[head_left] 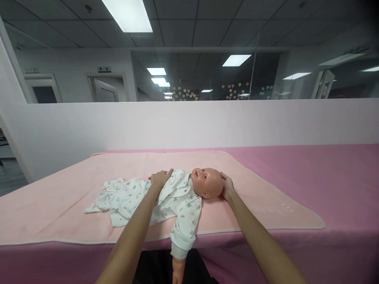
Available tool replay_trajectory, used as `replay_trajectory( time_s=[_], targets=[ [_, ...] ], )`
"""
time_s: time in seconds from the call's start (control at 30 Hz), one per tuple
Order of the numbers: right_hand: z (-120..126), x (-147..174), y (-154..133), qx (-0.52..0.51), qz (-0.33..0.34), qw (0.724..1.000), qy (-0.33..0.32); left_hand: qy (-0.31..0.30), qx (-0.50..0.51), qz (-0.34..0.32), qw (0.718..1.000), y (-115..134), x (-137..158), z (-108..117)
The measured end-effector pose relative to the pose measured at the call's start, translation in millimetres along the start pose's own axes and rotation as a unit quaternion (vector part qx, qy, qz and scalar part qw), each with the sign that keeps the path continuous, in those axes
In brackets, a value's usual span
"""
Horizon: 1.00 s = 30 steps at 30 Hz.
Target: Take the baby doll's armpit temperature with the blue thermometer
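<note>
A baby doll point(177, 197) in a white long-sleeved outfit with small coloured prints lies on its back, its head to the right. My left hand point(161, 178) rests across the doll's torso, thumb apart from the fingers; some fingertips are hidden on the far side. Cupped against the crown of the doll's bare head point(209, 182) is my right hand point(227, 186), its fingers partly behind the head. The doll's near arm point(179, 268) hangs over the front edge. Loose trouser legs point(118, 197) of the outfit spread out to the left.
Beneath the doll is a peach-pink mat point(74, 177) with a pale border, laid over a pink table cover point(340, 189). A white half-wall point(189, 124) with glass above stands behind the table. My dark-clothed legs point(156, 268) are below the front edge.
</note>
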State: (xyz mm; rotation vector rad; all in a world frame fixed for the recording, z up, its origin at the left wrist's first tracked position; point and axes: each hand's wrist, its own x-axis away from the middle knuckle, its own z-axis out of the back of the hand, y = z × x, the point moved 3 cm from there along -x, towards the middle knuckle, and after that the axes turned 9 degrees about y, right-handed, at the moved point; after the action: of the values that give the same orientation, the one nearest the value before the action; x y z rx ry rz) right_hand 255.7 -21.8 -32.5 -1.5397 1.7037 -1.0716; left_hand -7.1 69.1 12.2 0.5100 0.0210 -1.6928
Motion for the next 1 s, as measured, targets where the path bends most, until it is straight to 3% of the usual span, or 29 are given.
replay_trajectory(
  time_s=[0.1, 0.23, 0.37, 0.53, 0.77, 1.0],
  targets=[
    [-5, 2, 3, -0.027, -0.046, 0.996, -0.068, 0.006, 0.003, 0.002, 1.0, 0, 1, 0],
    [-2, -2, 6, -0.044, -0.052, 0.997, -0.031, 0.012, 0.004, 0.006, 1.0, 1, 2, 2],
    [-1, -7, 7, -0.043, -0.056, 0.996, -0.05, 0.014, 0.005, 0.009, 1.0, 1, 2, 3],
    [1, -9, 5, -0.046, -0.05, 0.997, -0.027, 0.021, 0.005, 0.011, 1.0, 2, 3, 4],
    [-5, -3, 3, -0.044, -0.032, 0.996, -0.064, 0.025, 0.001, 0.002, 1.0, 1, 2, 3],
    [-2, -5, 4, -0.063, -0.044, 0.995, -0.058, 0.024, 0.001, 0.001, 1.0, 0, 1, 2]
  ],
)
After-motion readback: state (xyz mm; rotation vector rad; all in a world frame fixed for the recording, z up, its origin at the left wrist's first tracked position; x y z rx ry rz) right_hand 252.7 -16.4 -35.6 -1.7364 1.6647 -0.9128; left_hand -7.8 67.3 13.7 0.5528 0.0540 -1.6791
